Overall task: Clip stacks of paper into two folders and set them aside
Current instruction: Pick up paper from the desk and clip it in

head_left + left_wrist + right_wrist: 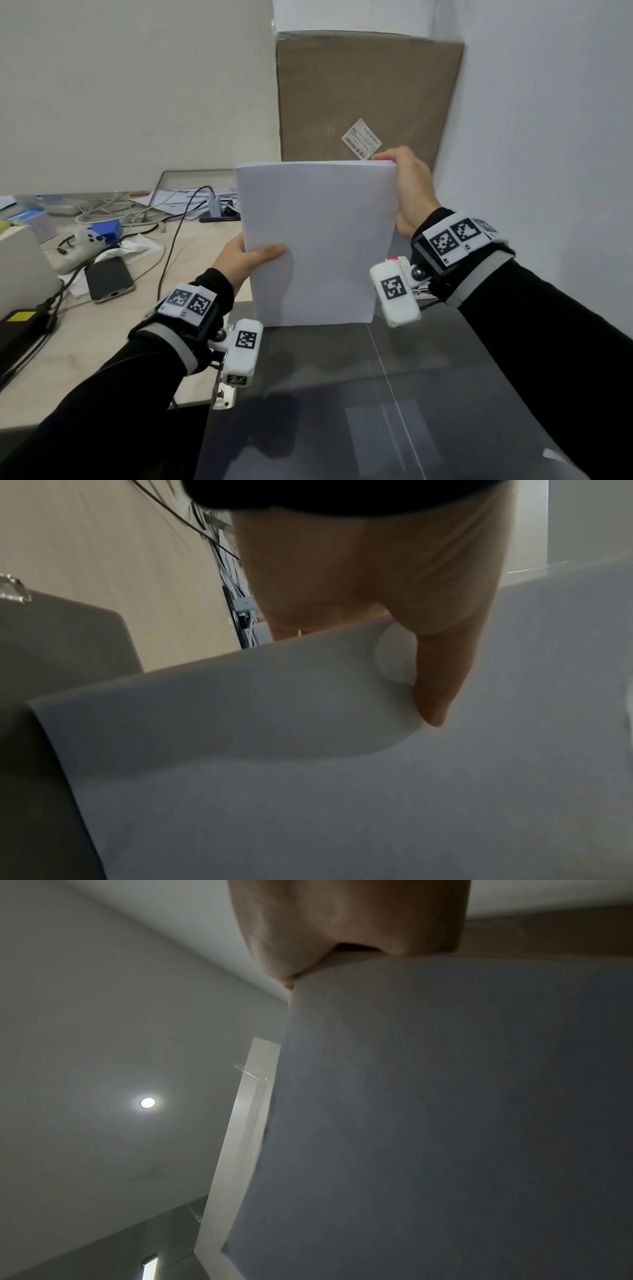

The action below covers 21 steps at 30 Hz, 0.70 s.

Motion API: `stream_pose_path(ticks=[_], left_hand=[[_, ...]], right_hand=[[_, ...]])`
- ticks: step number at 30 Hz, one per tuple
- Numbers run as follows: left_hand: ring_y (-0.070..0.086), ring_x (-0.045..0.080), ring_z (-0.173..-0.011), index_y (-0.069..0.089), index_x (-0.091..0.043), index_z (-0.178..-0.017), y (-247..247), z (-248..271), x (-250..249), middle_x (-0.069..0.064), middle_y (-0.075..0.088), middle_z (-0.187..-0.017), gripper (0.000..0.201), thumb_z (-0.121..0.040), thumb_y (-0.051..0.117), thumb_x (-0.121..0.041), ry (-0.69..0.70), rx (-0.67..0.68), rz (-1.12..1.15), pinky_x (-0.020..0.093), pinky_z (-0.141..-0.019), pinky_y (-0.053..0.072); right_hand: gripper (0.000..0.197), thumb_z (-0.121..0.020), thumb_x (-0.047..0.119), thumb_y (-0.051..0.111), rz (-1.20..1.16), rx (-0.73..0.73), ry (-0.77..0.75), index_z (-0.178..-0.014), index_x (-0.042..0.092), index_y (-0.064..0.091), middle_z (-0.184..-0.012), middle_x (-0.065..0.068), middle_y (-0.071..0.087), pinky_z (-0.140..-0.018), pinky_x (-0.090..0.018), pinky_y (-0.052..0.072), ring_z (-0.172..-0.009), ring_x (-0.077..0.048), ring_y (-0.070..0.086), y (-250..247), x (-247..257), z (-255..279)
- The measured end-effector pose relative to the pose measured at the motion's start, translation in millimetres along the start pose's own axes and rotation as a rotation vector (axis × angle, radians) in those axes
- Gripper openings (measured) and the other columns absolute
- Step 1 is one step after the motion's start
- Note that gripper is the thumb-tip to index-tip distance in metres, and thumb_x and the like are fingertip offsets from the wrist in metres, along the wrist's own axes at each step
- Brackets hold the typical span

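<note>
At frame centre, fingers first:
Left thumb: lay flat across the front sheet of the paper stack (317, 240), tip pointing toward frame right; in the left wrist view the thumb (441, 674) pressed into the sheet and dented it.
Left fingers: hidden behind the stack, so their spread could not be told.
Left hand (245, 260): pinched the stack's left edge, lower centre-left of the head view.
Right fingers: curled over the stack's upper right corner, tips on its top edge; the right wrist view showed only the heel of the hand (342, 926) against the paper.
Right hand (407, 190): gripped the stack's right edge, right of centre.
Paper stack: white, blank, held upright between both hands, its bottom edge at or just above the dark folder; contact could not be told.
Dark folder (359, 411): grey, translucent, lying open across the lower centre of the frame with a crease line down it.
Metal clip (224, 397): at the folder's left edge, below the left wrist.
Desk (191, 246): pale wood, left half of the frame.
Phone (109, 279): face up at middle left, near a game controller (87, 238) and loose cables (137, 212).
Cardboard box (366, 96): brown, upright against the wall at upper centre, with a white label.
</note>
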<state>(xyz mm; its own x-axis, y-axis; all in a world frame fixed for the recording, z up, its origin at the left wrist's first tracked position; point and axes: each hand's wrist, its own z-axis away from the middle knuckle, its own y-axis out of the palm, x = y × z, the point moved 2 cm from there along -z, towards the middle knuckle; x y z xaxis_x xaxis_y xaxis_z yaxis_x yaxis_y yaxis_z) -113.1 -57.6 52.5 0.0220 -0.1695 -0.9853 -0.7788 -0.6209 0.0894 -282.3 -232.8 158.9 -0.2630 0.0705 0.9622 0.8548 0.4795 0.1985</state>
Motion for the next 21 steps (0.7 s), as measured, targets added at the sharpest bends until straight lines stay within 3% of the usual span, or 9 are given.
stream_pose_path(ticks=[4, 8, 10, 11, 13, 14, 17, 21], left_hand=[[0.068, 0.023, -0.09, 0.068, -0.016, -0.097, 3.2, -1.4, 4.3, 0.005, 0.073, -0.099, 0.042, -0.057, 0.08, -0.019, -0.027, -0.008, 0.032, 0.036, -0.084, 0.054], [0.069, 0.024, -0.089, 0.07, -0.012, -0.095, 4.5, -1.4, 13.9, 0.005, 0.074, -0.096, 0.049, -0.049, 0.081, -0.028, -0.082, -0.037, 0.062, 0.035, -0.084, 0.055], [0.068, 0.027, -0.094, 0.07, -0.011, -0.096, 3.3, -0.9, 22.1, 0.008, 0.073, -0.1, 0.047, -0.053, 0.082, -0.026, -0.117, -0.05, 0.061, 0.036, -0.085, 0.055], [0.067, 0.029, -0.096, 0.069, -0.011, -0.097, 3.4, 0.1, 25.8, 0.01, 0.072, -0.103, 0.045, -0.055, 0.081, -0.024, -0.133, -0.054, 0.056, 0.038, -0.087, 0.055], [0.066, 0.03, -0.1, 0.069, -0.012, -0.099, 4.0, 1.1, 34.0, 0.012, 0.071, -0.108, 0.051, -0.052, 0.083, -0.026, -0.155, -0.063, 0.047, 0.04, -0.09, 0.053], [0.067, 0.03, -0.1, 0.07, -0.012, -0.099, 4.5, 1.1, 37.0, 0.012, 0.071, -0.108, 0.056, -0.047, 0.084, -0.028, -0.163, -0.067, 0.044, 0.039, -0.089, 0.053], [0.068, 0.028, -0.094, 0.071, -0.013, -0.096, 7.3, 1.1, 36.1, 0.009, 0.073, -0.103, 0.057, -0.043, 0.084, -0.029, -0.161, -0.081, 0.043, 0.035, -0.083, 0.054], [0.068, 0.025, -0.091, 0.07, -0.011, -0.097, 3.7, -1.2, 31.7, 0.009, 0.073, -0.102, 0.051, -0.049, 0.084, -0.023, -0.141, -0.138, 0.058, 0.036, -0.086, 0.054]], right_hand=[[0.047, -0.087, 0.056, 0.046, 0.009, 0.046, -0.073, -0.076, 0.015, 0.066, -0.092, -0.009, 0.068, -0.067, -0.028, 0.048, -0.074, -0.02, 0.06, 4.0, 2.9, 6.8], [0.079, -0.073, 0.076, 0.047, -0.016, 0.172, -0.133, -0.113, 0.008, 0.061, -0.113, -0.015, 0.067, -0.074, -0.031, 0.054, -0.09, -0.019, 0.065, -7.9, -15.8, 6.9], [0.078, -0.074, 0.058, 0.062, -0.035, 0.321, -0.06, -0.129, 0.004, 0.05, -0.116, -0.014, 0.065, -0.067, -0.025, 0.056, -0.09, -0.016, 0.068, -20.3, -38.7, 9.7], [0.068, -0.078, 0.043, 0.069, -0.021, 0.358, 0.007, -0.13, 0.005, 0.048, -0.115, -0.01, 0.066, -0.064, -0.022, 0.056, -0.088, -0.013, 0.07, -27.0, -51.5, 13.1], [0.045, -0.082, 0.012, 0.069, 0.122, 0.436, 0.119, -0.125, 0.008, 0.054, -0.112, -0.005, 0.07, -0.069, -0.023, 0.058, -0.093, -0.014, 0.071, -34.7, -76.3, 23.4], [0.042, -0.082, 0.005, 0.067, 0.191, 0.463, 0.157, -0.123, 0.006, 0.057, -0.114, -0.008, 0.07, -0.076, -0.026, 0.059, -0.1, -0.02, 0.069, -36.8, -88.6, 26.8], [0.039, -0.083, 0.001, 0.066, 0.228, 0.384, 0.188, -0.121, -0.001, 0.059, -0.123, -0.017, 0.065, -0.089, -0.032, 0.055, -0.105, -0.028, 0.065, -35.0, -107.1, 32.4], [0.04, -0.081, 0.002, 0.069, 0.164, 0.285, 0.13, -0.119, -0.002, 0.061, -0.115, -0.016, 0.069, -0.086, -0.033, 0.056, -0.093, -0.024, 0.068, -25.1, -109.5, 31.5]])
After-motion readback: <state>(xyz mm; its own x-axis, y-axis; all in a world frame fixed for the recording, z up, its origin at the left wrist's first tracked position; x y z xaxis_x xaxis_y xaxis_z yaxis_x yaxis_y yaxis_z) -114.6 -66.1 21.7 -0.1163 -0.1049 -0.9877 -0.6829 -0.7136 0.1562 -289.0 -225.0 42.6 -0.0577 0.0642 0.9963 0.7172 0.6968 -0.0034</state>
